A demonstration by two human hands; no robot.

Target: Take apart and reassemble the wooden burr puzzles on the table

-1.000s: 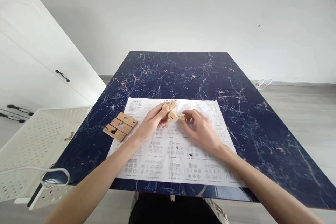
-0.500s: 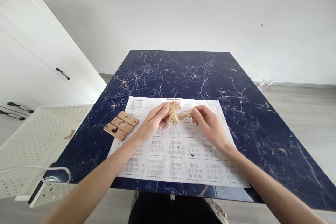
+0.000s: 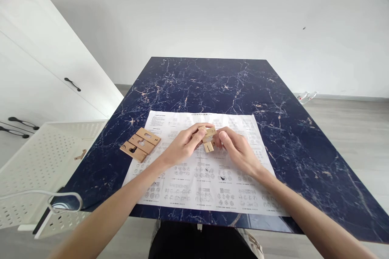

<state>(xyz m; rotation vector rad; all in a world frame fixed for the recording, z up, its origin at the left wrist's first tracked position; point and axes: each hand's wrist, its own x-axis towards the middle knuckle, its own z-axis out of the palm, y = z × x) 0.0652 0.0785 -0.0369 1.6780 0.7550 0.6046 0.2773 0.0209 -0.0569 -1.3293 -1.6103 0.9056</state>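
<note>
Blue marbled table (image 3: 203,89) faces a plain pale wall (image 3: 197,12).

Bright, diffuse light spreads evenly around the grip of the left hand (image 3: 184,145), with only soft shading on the paper sheet (image 3: 182,182) beneath it and a dimmer grey patch on the wall (image 3: 194,16) beyond and to its left. A pale reflection glints on the near edge of the tabletop (image 3: 209,85), below and right of the grip. Wide-angle distortion stretches the tabletop's nearer corners, and the sheet's fine print around the grip blurs past reading.
</note>
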